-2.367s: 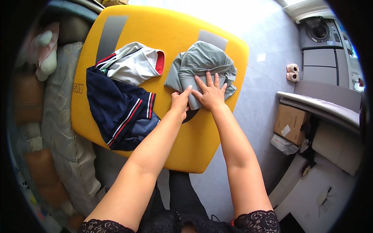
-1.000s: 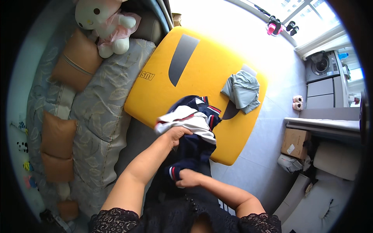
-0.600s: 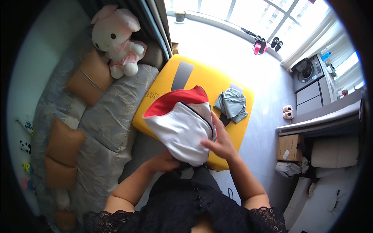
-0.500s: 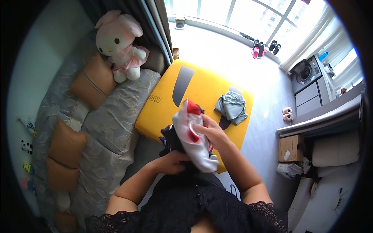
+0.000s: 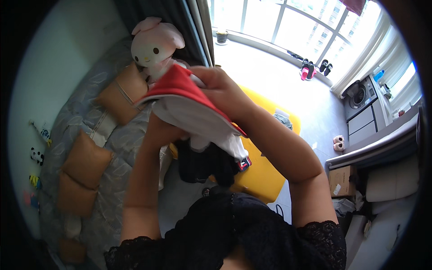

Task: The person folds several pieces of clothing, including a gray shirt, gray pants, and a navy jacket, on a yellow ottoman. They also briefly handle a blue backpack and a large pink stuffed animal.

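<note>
Raised in front of me is a red and white garment (image 5: 180, 87), its red edge spread wide and its white inside showing. My right hand (image 5: 218, 90) is closed on the upper edge of it. Below the red edge, my left hand (image 5: 164, 130) grips the cloth from the left side, its fingers mostly hidden. Dark cloth (image 5: 202, 164) hangs down beneath the white part, and a small striped trim (image 5: 244, 164) shows at its right. Whether the dark cloth is one piece with the garment, I cannot tell.
A yellow-covered table or bench (image 5: 265, 180) stands ahead, with a grey-green garment (image 5: 283, 119) partly behind my right arm. On the left is a sofa (image 5: 128, 150) with brown cushions (image 5: 85, 159) and a pink plush toy (image 5: 155, 42). A cardboard box (image 5: 340, 181) stands at right.
Both hands have lifted the garment up and to the left, and its red edge now opens out. Dark cloth hangs lower below it. The view has shifted slightly.
</note>
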The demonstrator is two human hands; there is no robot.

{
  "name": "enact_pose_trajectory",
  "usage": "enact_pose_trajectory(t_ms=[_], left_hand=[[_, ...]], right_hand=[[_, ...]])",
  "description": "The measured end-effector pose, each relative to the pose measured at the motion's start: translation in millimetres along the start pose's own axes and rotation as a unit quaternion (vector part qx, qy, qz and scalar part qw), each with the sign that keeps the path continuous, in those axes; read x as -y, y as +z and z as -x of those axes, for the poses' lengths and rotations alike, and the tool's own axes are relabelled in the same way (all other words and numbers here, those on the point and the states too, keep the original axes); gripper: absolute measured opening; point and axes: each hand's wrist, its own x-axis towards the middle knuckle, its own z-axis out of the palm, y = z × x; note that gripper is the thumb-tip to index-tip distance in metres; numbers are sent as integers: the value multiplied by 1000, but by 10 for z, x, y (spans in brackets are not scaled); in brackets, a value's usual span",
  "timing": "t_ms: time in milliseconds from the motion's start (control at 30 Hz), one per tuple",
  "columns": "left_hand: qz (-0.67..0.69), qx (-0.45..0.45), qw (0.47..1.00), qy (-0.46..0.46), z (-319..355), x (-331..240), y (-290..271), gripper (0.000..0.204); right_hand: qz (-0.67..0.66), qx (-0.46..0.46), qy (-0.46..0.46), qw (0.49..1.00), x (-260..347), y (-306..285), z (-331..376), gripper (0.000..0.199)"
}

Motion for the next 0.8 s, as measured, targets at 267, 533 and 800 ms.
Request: enact_pose_trajectory(t_ms=[267, 533, 800], left_hand=[[146, -182, 956, -178, -727, -514, -133, 33], [210, -176, 951, -140, -916, -563, 29, 23], [-7, -81, 973, -214, -1149, 38, -1045, 27]], right_hand=[[-53, -258, -149, 953, -217, -92, 206, 52], [368, -325, -64, 869, -1341, 3, 771, 22], [266, -327, 56, 905, -280, -1551, 192, 24]])
